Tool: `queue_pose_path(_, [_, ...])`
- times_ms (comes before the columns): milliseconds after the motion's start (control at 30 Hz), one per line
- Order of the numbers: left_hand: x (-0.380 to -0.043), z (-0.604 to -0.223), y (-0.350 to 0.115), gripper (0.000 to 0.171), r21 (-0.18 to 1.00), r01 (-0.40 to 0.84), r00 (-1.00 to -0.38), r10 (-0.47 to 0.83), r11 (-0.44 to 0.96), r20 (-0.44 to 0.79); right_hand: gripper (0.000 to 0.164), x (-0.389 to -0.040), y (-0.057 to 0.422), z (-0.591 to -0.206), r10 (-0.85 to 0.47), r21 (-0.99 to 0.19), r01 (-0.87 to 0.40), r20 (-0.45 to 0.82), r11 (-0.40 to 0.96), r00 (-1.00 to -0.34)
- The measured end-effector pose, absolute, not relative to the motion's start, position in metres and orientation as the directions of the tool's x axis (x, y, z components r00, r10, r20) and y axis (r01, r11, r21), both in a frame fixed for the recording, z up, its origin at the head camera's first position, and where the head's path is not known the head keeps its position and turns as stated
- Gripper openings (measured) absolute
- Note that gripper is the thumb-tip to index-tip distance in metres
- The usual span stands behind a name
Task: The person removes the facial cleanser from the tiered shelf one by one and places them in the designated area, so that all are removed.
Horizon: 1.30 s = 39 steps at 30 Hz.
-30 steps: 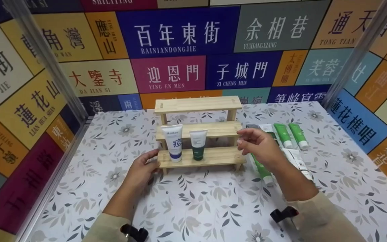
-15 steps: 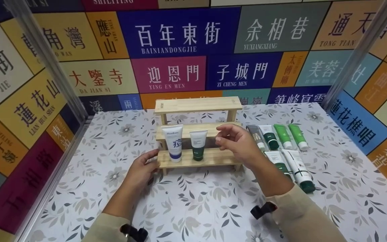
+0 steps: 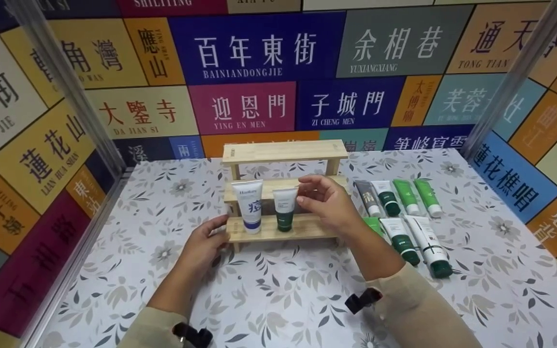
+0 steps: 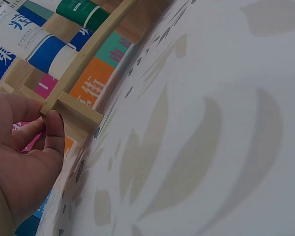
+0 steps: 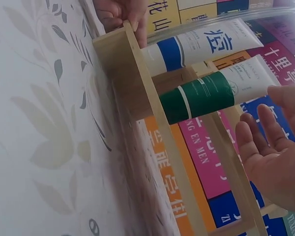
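Observation:
A three-step wooden display stand (image 3: 283, 151) stands on the table in the head view. On its lowest step, a white tube with a blue band (image 3: 249, 205) stands upright at the left, and a white-and-green tube (image 3: 285, 209) is upright beside it. My left hand (image 3: 206, 245) pinches the left end of that step between thumb and fingers, as the left wrist view (image 4: 24, 152) confirms. My right hand (image 3: 330, 205) is at the right of the white-and-green tube, fingers loosely bent; in the right wrist view the thumb (image 5: 285, 96) is at the tube's top edge, perhaps touching it.
Several tubes lie to the right of the stand, among them a grey one (image 3: 368, 198), green ones (image 3: 407, 195) and a large white one with a dark green cap (image 3: 428, 244). A flower-patterned cloth (image 3: 278, 295) covers the table. Sign-printed walls (image 3: 254, 43) enclose it.
My right hand has moved left, from the stand's right end to beside the white-and-green tube. The left hand stays at the step's left end, and both standing tubes keep their places.

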<state>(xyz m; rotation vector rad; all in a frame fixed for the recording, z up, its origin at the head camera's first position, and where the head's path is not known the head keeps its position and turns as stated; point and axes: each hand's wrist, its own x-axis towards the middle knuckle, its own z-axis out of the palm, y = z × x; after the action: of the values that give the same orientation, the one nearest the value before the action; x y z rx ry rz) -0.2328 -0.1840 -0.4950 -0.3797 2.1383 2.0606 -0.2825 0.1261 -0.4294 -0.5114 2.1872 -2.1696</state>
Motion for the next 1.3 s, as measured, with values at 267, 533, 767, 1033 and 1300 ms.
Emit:
queue_pose_path(267, [-0.231, -0.497, -0.185, 0.052, 0.972, -0.232, -0.971, -0.068, 0.029, -0.230, 0.047, -0.279, 0.119, -0.437, -0.254, -0.977, -0.214, 0.211, -0.013, -0.944])
queue_pose_path(533, [-0.232, -0.497, -0.186, 0.052, 0.969, -0.246, -0.967, -0.073, 0.025, -0.243, 0.047, -0.276, 0.116, -0.441, -0.248, -0.975, -0.219, 0.217, -0.022, -0.944])
queue_pose_path(767, [-0.232, -0.497, -0.185, 0.052, 0.968, -0.248, -0.967, -0.065, 0.020, -0.247, 0.048, -0.274, 0.112, -0.443, -0.228, -0.973, -0.230, 0.225, -0.005, -0.947])
queue_pose_path(1033, [-0.231, -0.497, -0.186, 0.053, 0.972, -0.236, -0.970, -0.067, 0.004, -0.235, 0.047, -0.270, 0.110, -0.442, -0.210, -0.973, -0.232, 0.224, 0.013, -0.952])
queue_pose_path(1300, [-0.231, -0.499, -0.186, 0.052, 0.973, -0.230, -0.971, -0.059, 0.007, -0.230, 0.047, -0.269, 0.113, -0.441, -0.208, -0.958, -0.288, 0.280, 0.009, -0.937])
